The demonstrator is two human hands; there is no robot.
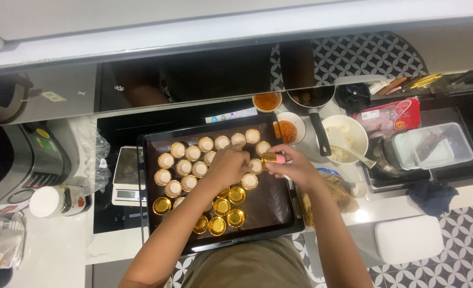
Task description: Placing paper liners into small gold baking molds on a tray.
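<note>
We keep the right hand (295, 168) pinched on the gold foil cup (269, 157) above the baking tray's (279, 213) far right corner, while the left hand (227, 166), fingers curled on the filled cups (194, 160), steadies them.
</note>
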